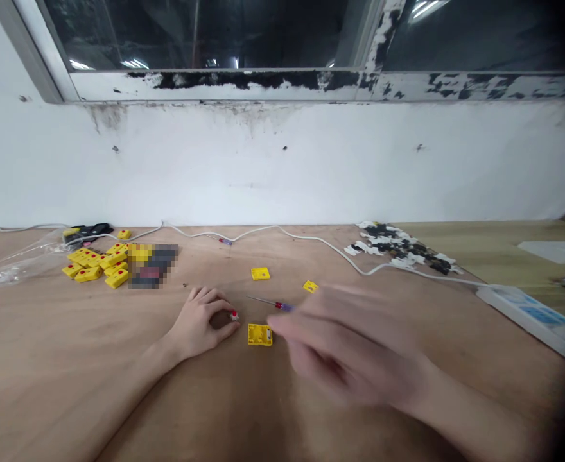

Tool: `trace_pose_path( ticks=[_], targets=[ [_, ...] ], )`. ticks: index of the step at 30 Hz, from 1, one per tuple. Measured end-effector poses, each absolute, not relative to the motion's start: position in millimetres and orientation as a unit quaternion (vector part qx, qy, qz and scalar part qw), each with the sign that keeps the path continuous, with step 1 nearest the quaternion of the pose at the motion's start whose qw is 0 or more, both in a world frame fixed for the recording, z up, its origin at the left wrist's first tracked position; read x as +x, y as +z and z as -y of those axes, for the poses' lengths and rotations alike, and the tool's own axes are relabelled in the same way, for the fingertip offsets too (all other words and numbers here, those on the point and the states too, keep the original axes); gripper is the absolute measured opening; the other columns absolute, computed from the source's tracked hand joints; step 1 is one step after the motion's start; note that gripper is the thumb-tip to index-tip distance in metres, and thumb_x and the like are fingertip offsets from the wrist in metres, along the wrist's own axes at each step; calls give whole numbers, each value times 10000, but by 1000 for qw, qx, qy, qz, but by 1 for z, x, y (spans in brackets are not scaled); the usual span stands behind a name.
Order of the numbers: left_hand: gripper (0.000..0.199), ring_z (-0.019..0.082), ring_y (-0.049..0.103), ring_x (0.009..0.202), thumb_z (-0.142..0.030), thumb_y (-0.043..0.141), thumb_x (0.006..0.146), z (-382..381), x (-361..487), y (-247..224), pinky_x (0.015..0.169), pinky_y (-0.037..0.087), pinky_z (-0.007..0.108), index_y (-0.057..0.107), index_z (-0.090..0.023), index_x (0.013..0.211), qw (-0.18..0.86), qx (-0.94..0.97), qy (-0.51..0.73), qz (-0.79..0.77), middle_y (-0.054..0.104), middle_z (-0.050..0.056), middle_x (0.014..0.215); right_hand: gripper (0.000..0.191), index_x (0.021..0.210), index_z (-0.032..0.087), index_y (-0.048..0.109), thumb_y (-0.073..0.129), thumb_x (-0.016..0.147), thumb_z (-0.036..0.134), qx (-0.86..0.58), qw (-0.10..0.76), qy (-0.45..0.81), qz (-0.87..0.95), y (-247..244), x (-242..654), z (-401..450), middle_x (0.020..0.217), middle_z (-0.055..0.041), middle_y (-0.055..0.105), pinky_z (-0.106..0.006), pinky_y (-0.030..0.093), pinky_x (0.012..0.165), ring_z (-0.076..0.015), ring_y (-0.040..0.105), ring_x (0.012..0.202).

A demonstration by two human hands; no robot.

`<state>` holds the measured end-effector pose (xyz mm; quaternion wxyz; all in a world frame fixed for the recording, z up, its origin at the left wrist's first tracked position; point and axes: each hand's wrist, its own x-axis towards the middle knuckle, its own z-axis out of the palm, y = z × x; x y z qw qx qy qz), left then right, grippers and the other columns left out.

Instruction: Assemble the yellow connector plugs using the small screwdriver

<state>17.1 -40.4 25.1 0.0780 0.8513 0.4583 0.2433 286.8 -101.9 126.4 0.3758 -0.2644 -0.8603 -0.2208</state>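
Left hand (198, 326): thumb and forefinger pinching small red-topped white button (234, 316). Right of pinch: open rectangular yellow plastic shell (260, 335). Right hand (350, 350) blurred, grip unclear. Risks: fingertip-only hold slipping; right-hand brush nudging shell.

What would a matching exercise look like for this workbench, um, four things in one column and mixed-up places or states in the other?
Things:
1. white power strip
2. red-topped piece
3. clear plastic bag
4. open yellow case

Places or states:
A. In the left hand, between thumb and forefinger
B. Far left, beside the heap of yellow cases
C. Open side up, compartments showing
D. Far right, at the end of the white cable

Right pairs: 1-D, 2-A, 3-B, 4-C
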Motion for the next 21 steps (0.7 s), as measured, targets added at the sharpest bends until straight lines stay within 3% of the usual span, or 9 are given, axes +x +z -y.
trace_pose_path(
  ticks=[2,4,6,12,15,17,21],
  targets=[
    [158,205,601,977,-365,660,865,41,17,25,892,375,388,732,-272,970,84,855,241,-451,693,21,1009,279,918,200,732,469,916,107,-218,325,-90,916,115,278,76,908,4,741,-159,577,759,-77,680,807],
    [169,198,603,972,-317,632,887,41,16,24,894,378,383,726,-281,1023,96,859,240,-443,699,19,1007,421,1130,186,695,457,837,0,-193,257,65,945,97,277,59,1190,-31,701,-224,519,969,-111,654,1062],
    [199,193,609,983,-289,616,904,40,15,22,907,382,379,711,-287,1079,115,862,240,-431,708,17,1023,512,1267,196,626,468,829,-18,-209,205,161,942,78,280,51,1298,-40,653,-299,450,1074,-146,600,1183],
    [185,189,624,1005,-289,611,930,38,13,18,931,398,366,696,-281,1094,200,842,270,-421,724,17,1063,310,1250,236,626,589,945,192,-280,189,212,917,38,279,59,1139,-50,690,-390,436,1030,-200,610,1081],
    [161,193,623,994,-305,629,923,40,14,21,922,401,364,700,-276,1065,230,826,291,-425,726,16,1046,436,1306,224,589,689,898,339,-315,214,204,902,32,272,63,1124,-82,655,-372,486,931,-221,609,1034],
    [154,193,624,984,-308,639,917,42,15,23,918,400,362,701,-270,1053,239,822,299,-422,727,17,1033,559,1366,222,538,720,863,388,-322,225,198,898,32,270,64,1211,-107,617,-404,473,965,-248,583,1101],
    [152,190,625,955,-321,648,907,49,19,26,912,404,362,701,-258,1034,244,827,302,-408,729,24,992,626,1456,245,431,661,875,259,-318,210,242,892,35,273,63,1345,-117,576,-453,425,1052,-267,523,1243]
  ],
)
